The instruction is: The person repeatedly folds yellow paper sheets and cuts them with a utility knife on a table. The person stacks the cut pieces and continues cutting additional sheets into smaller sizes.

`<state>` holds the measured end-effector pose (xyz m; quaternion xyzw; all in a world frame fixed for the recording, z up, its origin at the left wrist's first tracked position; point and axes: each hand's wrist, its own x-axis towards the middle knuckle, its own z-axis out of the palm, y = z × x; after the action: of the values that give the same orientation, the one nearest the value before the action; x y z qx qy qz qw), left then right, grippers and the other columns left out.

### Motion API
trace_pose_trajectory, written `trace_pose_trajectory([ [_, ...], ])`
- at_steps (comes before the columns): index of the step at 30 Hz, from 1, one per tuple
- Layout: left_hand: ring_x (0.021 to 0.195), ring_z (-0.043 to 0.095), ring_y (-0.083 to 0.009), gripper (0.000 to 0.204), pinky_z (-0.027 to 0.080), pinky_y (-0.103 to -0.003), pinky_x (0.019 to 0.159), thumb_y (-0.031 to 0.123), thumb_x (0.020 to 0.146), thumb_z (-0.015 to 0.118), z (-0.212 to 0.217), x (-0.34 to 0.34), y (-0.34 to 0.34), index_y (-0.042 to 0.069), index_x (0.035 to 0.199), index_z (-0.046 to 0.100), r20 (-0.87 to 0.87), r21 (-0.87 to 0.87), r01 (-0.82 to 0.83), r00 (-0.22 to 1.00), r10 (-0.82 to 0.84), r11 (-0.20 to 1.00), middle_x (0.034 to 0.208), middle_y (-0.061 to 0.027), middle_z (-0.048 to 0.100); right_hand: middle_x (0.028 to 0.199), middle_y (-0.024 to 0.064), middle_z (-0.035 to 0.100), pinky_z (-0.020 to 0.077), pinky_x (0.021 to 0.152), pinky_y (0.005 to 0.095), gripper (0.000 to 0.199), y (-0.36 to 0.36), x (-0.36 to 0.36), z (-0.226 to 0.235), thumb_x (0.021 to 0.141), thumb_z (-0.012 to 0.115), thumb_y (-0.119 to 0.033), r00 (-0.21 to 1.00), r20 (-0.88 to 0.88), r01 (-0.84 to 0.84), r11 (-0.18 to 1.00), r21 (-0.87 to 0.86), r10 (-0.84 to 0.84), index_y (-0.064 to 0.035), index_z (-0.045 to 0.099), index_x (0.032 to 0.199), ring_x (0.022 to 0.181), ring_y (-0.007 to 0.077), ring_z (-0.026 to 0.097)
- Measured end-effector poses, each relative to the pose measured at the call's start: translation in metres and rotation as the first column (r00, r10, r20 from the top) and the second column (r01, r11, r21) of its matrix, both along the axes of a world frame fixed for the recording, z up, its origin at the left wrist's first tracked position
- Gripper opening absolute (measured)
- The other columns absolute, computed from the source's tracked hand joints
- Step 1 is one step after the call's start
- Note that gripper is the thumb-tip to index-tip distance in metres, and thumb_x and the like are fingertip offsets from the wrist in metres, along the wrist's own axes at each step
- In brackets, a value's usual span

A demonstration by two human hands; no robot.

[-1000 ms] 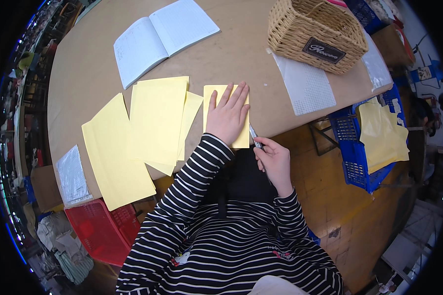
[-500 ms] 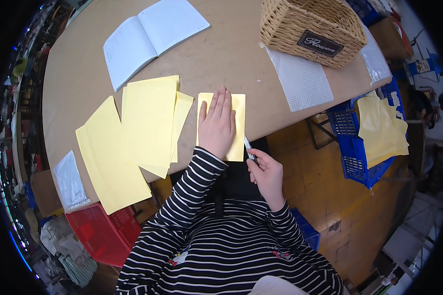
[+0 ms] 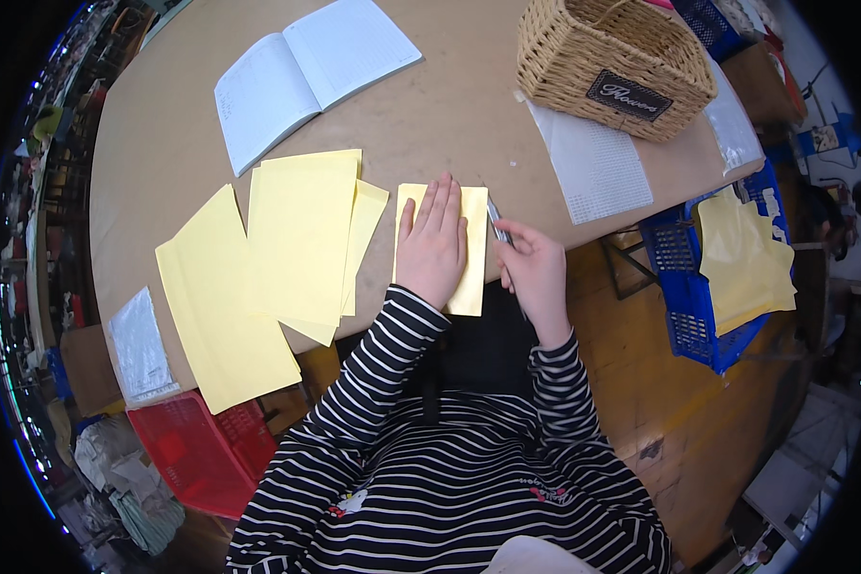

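Note:
My left hand lies flat on a folded yellow paper near the table's front edge, fingers stretched away from me and the thumb slightly apart. In my right hand is a slim silver-and-black cutter knife, gripped between thumb and fingers. Its tip is at the upper part of the paper's right edge; whether the blade touches the paper, I cannot tell. To the left, several larger yellow sheets overlap in a loose fan.
An open notebook lies at the far left of the brown table. A wicker basket stands far right over a printed sheet. Blue crates holding yellow paper and a red crate flank the table below.
My right hand has moved up and slightly right, carrying the cutter knife along the paper's right edge to its upper part. The left hand stays pressed on the paper. The whole view has shifted slightly.

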<state>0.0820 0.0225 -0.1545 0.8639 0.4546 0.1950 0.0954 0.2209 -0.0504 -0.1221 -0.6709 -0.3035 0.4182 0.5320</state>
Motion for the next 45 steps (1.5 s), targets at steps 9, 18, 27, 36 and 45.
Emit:
trace_pose_trajectory([
  [9, 0.145, 0.033, -0.0353, 0.055, 0.024, -0.053, 0.118, 0.015, 0.095, 0.057, 0.035, -0.008, -0.002, 0.009, 0.148, 0.041, 0.237, -0.095, 0.122, 0.967, -0.096, 0.988, 0.156, -0.0163, 0.036, 0.076, 0.0034, 0.062, 0.0457, 0.056, 0.0264, 0.032, 0.061, 0.057, 0.005, 0.093, 0.061, -0.006, 0.75, 0.628, -0.194, 0.977, -0.092, 0.208, -0.0002, 0.062, 0.124, 0.061, 0.0107, 0.056],
  [18, 0.113, 0.063, -0.0305, 0.054, 0.047, -0.037, 0.101, 0.005, 0.085, 0.069, 0.045, -0.062, -0.059, 0.005, 0.138, 0.055, 0.341, -0.249, 0.201, 0.934, -0.109, 0.947, 0.127, -0.0194, 0.062, 0.1, 0.0069, 0.062, 0.0494, 0.085, 0.0258, 0.016, -0.02, 0.011, -0.006, 0.094, 0.061, 0.0, 0.906, 0.365, 0.132, 0.961, 0.244, -0.217, 0.0046, 0.063, 0.11, 0.092, 0.0134, 0.061],
  [27, 0.07, 0.06, -0.0071, 0.019, 0.047, -0.022, 0.062, 0.012, 0.092, 0.071, 0.038, -0.057, -0.062, -0.005, 0.101, 0.073, 0.615, -0.778, 0.256, 0.495, 0.614, 0.573, 0.083, -0.0032, 0.071, 0.136, 0.0177, 0.058, 0.0515, 0.093, 0.0321, 0.06, -0.069, -0.07, -0.005, 0.09, 0.066, 0.0, 0.974, -0.213, -0.022, 0.965, 0.262, 0.08, 0.0026, 0.042, 0.145, 0.113, 0.0208, 0.061],
  [36, 0.083, 0.067, -0.0141, 0.022, 0.054, -0.028, 0.075, 0.011, 0.094, 0.068, 0.057, -0.044, -0.067, -0.005, 0.109, 0.069, 0.664, -0.747, 0.356, 0.345, 0.663, 0.562, 0.096, -0.0077, 0.072, 0.115, 0.0095, 0.066, 0.0483, 0.091, 0.0272, 0.03, -0.065, -0.059, -0.005, 0.1, 0.057, -0.008, 0.962, -0.17, -0.194, 0.972, 0.133, 0.215, 0.0075, 0.055, 0.126, 0.106, 0.0117, 0.06],
  [45, 0.075, 0.07, -0.0279, 0.033, 0.056, -0.033, 0.071, 0.013, 0.089, 0.069, 0.077, -0.058, -0.063, 0.008, 0.122, 0.068, 0.485, -0.406, 0.231, 0.874, -0.006, 0.884, 0.085, -0.0163, 0.069, 0.127, 0.0156, 0.062, 0.0493, 0.096, 0.033, 0.049, -0.08, -0.058, -0.005, 0.108, 0.038, -0.032, 0.834, -0.515, -0.067, 0.962, 0.266, 0.201, 0.0075, 0.047, 0.137, 0.112, 0.0198, 0.062],
])
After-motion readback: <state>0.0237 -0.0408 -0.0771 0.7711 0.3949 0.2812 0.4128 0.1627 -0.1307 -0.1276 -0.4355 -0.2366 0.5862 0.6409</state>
